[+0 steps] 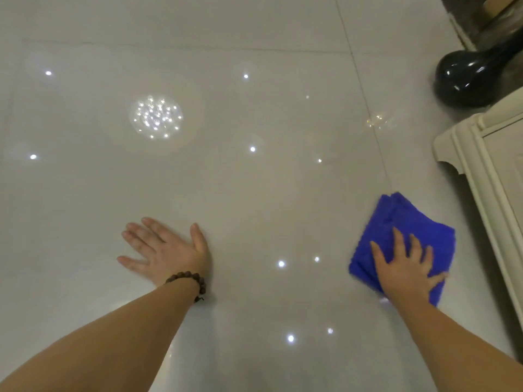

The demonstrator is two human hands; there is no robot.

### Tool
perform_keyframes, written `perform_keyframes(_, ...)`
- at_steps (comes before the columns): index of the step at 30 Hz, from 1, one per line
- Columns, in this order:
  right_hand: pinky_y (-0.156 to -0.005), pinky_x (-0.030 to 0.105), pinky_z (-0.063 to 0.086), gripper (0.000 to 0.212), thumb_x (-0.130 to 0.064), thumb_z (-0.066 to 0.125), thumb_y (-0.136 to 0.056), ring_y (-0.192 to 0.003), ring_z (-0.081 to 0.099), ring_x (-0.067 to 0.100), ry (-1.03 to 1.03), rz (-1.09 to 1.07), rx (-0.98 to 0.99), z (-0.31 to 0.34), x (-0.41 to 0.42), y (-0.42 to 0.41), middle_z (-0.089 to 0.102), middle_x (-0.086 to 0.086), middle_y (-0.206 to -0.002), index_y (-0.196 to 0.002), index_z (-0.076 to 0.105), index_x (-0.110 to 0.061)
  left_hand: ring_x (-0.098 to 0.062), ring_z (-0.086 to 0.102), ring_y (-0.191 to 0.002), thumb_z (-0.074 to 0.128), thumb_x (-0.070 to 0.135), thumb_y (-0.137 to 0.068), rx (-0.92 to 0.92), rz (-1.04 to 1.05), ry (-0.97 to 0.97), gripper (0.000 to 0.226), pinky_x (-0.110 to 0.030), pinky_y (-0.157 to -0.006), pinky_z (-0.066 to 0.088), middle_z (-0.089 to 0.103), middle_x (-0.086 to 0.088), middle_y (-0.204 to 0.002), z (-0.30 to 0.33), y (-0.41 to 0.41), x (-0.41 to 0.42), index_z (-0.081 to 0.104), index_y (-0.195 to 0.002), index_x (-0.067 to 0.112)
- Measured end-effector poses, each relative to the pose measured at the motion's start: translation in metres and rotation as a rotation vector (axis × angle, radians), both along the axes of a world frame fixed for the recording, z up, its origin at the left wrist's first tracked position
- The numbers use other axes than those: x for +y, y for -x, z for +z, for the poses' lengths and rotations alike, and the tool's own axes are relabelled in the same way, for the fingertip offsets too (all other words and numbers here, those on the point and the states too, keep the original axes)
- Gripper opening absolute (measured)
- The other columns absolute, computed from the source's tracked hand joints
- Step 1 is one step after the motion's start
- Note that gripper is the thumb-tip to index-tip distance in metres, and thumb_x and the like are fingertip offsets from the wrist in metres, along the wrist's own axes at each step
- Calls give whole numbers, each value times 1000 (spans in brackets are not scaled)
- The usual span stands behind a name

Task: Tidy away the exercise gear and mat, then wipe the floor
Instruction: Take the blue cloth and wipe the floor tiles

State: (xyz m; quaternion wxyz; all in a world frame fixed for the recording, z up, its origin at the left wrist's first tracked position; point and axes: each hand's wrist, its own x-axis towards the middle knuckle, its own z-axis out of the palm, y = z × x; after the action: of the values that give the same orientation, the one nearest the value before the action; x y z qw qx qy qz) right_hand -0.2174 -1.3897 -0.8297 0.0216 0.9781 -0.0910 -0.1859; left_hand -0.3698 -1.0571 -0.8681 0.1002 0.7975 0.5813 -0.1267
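Note:
A folded blue cloth point(402, 222) lies on the glossy pale tiled floor point(254, 193) at the lower right. My right hand point(404, 267) presses flat on the cloth's near half, fingers spread and straight. My left hand point(167, 250) rests flat on the bare floor to the left, fingers spread, with a brown bead bracelet on the wrist. No exercise gear or mat is in view.
A cream cabinet point(486, 171) stands along the right edge, close to the cloth. A shiny black rounded vase point(467, 77) sits on the floor at the upper right. Ceiling lights reflect in the tiles.

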Motion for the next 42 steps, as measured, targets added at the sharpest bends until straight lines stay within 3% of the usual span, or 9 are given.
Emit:
perform_keyframes(4, -108, 69, 4, 76, -75, 21, -84, -146, 1, 32, -60, -141, -71, -10, 35, 2, 8, 4, -159, -150, 15, -39, -30, -12, -146, 9, 65, -87, -2, -2, -42, 90, -62, -113, -3, -6, -19, -159, -7, 2, 0, -4, -151, 3)
perform_keyframes(11, -110, 63, 14, 63, -74, 20, -88, -145, 18, 30, -209, 903, -224, -35, 139, 77, 26, 2, -157, -144, 30, -47, -30, -9, -147, 8, 65, -84, -1, -13, -69, 91, -61, -114, -3, -5, -18, -159, -10, 0, -1, -3, -152, 4)
perform_keyframes(18, -110, 66, 2, 88, -88, 0, -66, -147, -5, 27, -85, -18, -176, -26, -21, -11, -2, 5, -161, -147, 6, -52, -31, -9, -147, 11, 64, -84, -43, -18, -94, 92, -63, -113, -4, -3, -20, -159, -14, -1, -3, -1, -151, 2)
perform_keyframes(20, -109, 67, -1, 89, -86, 1, -67, -147, -6, 28, -106, -66, -162, -24, -7, 0, -3, 4, -161, -148, 6, -49, -32, -8, -147, 12, 64, -84, -53, -21, -100, 92, -63, -113, -4, -3, -20, -159, -13, 0, -4, 0, -151, 2)
perform_keyframes(26, -113, 62, 3, 67, -77, 15, -86, -147, 9, 30, -227, 765, -225, -42, 93, 135, 15, 4, -160, -147, 19, -49, -33, -9, -147, 14, 63, -85, -71, -36, -61, 91, -63, -113, -3, -5, -21, -159, -8, 2, -3, -2, -151, 2)
perform_keyframes(30, -99, 52, 30, 66, -78, 17, -82, -127, 39, 27, -129, 861, -261, -27, 74, 95, 42, 0, -145, -140, 35, -50, -30, -15, -146, 24, 66, -88, -116, -65, 85, 93, -62, -113, -7, -12, -18, -159, 1, 5, 7, -5, -152, 5)
perform_keyframes(35, -108, 71, 2, 79, -90, 5, -70, -146, -11, 30, -53, 678, -128, -21, 88, 55, -13, -5, -160, -142, -4, -59, -19, -9, -148, 39, 53, -96, -482, -143, 231, 75, -51, -117, -6, -2, -7, -161, 30, 77, 24, 8, -153, 17)
perform_keyframes(37, -108, 69, 10, 83, -89, 2, -67, -145, -15, 32, -130, 621, -79, -22, 113, 83, -17, -5, -159, -143, -8, -57, -21, -11, -148, 37, 55, -95, -380, -121, 75, 77, -53, -116, -6, -4, -7, -161, 32, 135, 22, 5, -153, 18)
perform_keyframes(42, -107, 72, 6, 79, -87, 18, -77, -146, 2, 40, -274, 1262, -140, -39, 187, 219, 12, 7, -160, -146, 22, -48, -28, -17, -146, 12, 72, -85, -11, 16, -60, 92, -63, -113, -4, -14, -14, -159, 16, 241, 34, -9, -152, 13)
